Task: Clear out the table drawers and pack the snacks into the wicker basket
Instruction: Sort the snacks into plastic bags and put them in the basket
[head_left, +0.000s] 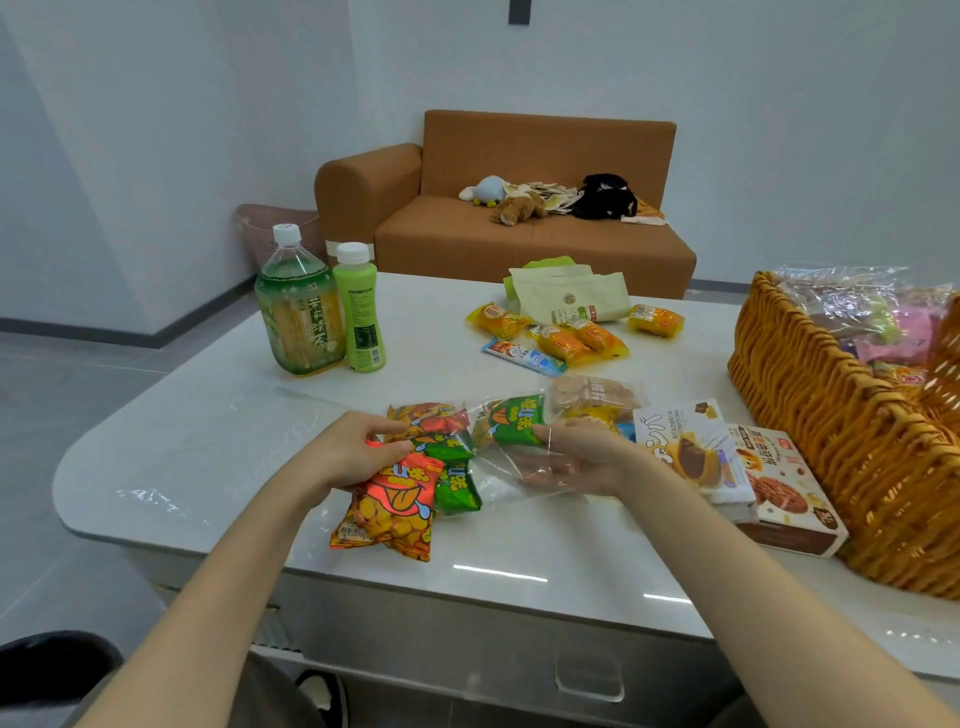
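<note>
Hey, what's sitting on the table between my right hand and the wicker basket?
In the head view, two flat snack boxes lie there: a white cake box nearer the right hand, and a cookie box beside the wicker basket.

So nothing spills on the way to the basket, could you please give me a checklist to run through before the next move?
1. Left hand grips the red and green snack packets: ok.
2. Right hand holds the clear bag: ok.
3. Room in the wicker basket, which already holds snacks: cannot tell.
4. Path to basket free: not ok, snack boxes lie between.
5. Table cleared: not ok, orange packets lie on it.
6. Drawer emptied: cannot tell, inside hidden.
</note>
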